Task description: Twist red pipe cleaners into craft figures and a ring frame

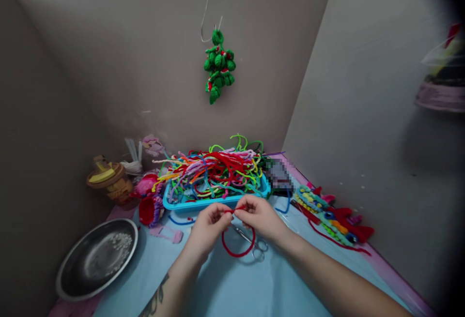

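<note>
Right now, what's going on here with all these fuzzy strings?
A person's left hand and right hand are pinching a red fuzzy strand, close together. It hangs below them in a loop; whether its ends are joined is too small to tell. Scissors lie on the blue cover, seen partly through the loop. Just beyond the hands, a blue tray is heaped with colourful strands.
</note>
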Available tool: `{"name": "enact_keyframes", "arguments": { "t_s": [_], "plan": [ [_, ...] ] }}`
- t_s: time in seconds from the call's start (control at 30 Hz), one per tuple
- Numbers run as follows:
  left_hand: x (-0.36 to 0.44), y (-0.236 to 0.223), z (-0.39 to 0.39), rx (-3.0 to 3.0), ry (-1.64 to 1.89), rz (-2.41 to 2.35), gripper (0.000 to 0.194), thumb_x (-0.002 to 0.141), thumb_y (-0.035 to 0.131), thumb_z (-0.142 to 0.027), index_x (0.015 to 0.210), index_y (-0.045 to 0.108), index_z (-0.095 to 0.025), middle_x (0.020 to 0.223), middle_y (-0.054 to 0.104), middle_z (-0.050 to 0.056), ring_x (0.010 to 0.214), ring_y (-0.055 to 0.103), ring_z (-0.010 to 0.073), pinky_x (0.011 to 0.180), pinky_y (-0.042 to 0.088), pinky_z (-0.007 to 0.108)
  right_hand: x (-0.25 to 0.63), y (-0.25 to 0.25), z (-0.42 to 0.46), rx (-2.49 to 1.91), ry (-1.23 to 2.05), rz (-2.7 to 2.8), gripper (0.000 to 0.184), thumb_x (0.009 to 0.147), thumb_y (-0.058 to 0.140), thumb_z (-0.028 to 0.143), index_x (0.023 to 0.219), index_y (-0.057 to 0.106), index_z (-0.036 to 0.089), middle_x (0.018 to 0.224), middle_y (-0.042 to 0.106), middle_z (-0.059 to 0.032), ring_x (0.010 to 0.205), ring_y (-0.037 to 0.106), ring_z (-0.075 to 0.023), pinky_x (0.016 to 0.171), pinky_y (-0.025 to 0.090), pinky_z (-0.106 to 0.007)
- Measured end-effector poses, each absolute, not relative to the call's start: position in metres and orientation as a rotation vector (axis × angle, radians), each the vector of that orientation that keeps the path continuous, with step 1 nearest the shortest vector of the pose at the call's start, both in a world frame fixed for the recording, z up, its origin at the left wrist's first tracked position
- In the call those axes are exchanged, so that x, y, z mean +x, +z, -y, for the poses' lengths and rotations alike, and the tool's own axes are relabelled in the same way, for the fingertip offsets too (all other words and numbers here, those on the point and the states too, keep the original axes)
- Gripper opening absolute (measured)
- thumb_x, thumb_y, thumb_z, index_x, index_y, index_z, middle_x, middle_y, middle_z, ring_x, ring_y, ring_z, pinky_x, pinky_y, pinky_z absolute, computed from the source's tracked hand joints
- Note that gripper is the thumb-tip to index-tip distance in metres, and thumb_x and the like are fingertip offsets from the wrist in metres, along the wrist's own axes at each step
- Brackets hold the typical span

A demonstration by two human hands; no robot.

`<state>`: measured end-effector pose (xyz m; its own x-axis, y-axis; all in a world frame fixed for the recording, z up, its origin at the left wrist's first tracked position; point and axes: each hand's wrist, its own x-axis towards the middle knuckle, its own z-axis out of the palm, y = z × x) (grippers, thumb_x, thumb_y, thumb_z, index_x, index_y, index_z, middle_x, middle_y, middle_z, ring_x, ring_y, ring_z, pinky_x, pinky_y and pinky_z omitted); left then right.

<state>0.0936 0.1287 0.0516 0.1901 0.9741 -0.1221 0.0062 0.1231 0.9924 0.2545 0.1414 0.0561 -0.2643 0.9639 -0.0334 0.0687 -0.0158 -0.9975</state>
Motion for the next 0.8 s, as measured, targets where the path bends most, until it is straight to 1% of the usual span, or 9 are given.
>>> {"name": "enact_keyframes", "arguments": {
  "t_s": [0.1,0.2,0.3,0.43,0.53,0.67,0.8],
  "plan": [
    [0.095,0.052,-0.128,1.219,0.973,-1.151,0.023,0.071,0.064,-0.036,0.075,0.059,-0.013,0.062,0.055,0.0,0.058,0.048,0.0099,0.055,0.037,0.021,0.254,0.055,-0.141,-1.116,1.383,1.486,0.011,0.069,0.06,0.024,0.073,0.057,0.015,0.057,0.052,0.0037,0.049,0.047,-0.0084,0.046,0.036,-0.02],
    [0.095,0.051,-0.128,1.249,0.973,-1.15,0.023,0.071,0.064,-0.036,0.074,0.059,-0.013,0.061,0.054,-0.001,0.057,0.047,0.0095,0.054,0.036,0.02,0.254,0.055,-0.141,-1.117,1.295,1.557,0.01,0.07,0.058,0.023,0.074,0.06,0.014,0.062,0.056,0.0013,0.055,0.049,-0.0098,0.052,0.038,-0.021],
    [0.095,0.052,-0.127,1.3,0.969,-1.167,0.023,0.071,0.063,-0.036,0.075,0.059,-0.013,0.062,0.056,0.0,0.058,0.049,0.0103,0.055,0.038,0.021,0.254,0.055,-0.142,-1.144,1.232,1.601,0.009,0.07,0.057,0.022,0.07,0.061,0.014,0.061,0.057,0.0007,0.057,0.05,-0.0109,0.054,0.038,-0.022],
    [0.097,0.055,-0.126,1.348,0.998,-1.182,0.024,0.073,0.061,-0.037,0.073,0.059,-0.013,0.063,0.059,0.001,0.06,0.054,0.0121,0.057,0.04,0.022,0.255,0.054,-0.142,-1.145,1.203,1.627,0.008,0.07,0.057,0.021,0.07,0.061,0.015,0.063,0.058,0.0004,0.059,0.051,-0.0114,0.056,0.039,-0.022],
    [0.099,0.058,-0.125,1.282,1.013,-1.172,0.024,0.073,0.06,-0.037,0.071,0.058,-0.014,0.062,0.061,0.002,0.059,0.057,0.0131,0.056,0.041,0.022,0.254,0.054,-0.141,-1.127,1.233,1.589,0.009,0.07,0.058,0.023,0.07,0.062,0.015,0.062,0.057,0.0007,0.057,0.051,-0.0108,0.054,0.039,-0.022],
    [0.1,0.061,-0.124,1.162,0.997,-1.191,0.023,0.07,0.063,-0.037,0.069,0.057,-0.014,0.061,0.062,0.002,0.061,0.062,0.0157,0.056,0.043,0.023,0.254,0.053,-0.14,-1.104,1.306,1.469,0.016,0.071,0.061,0.03,0.072,0.062,0.015,0.06,0.056,0.0014,0.052,0.049,-0.0096,0.05,0.039,-0.021],
    [0.101,0.063,-0.123,1.106,0.997,-1.19,0.024,0.067,0.064,-0.037,0.069,0.056,-0.014,0.063,0.064,0.003,0.063,0.064,0.0164,0.057,0.043,0.022,0.254,0.048,-0.14,-1.105,1.33,1.363,0.021,0.069,0.064,0.034,0.075,0.063,0.014,0.057,0.057,0.0017,0.049,0.049,-0.0089,0.048,0.04,-0.021]
  ]
}}
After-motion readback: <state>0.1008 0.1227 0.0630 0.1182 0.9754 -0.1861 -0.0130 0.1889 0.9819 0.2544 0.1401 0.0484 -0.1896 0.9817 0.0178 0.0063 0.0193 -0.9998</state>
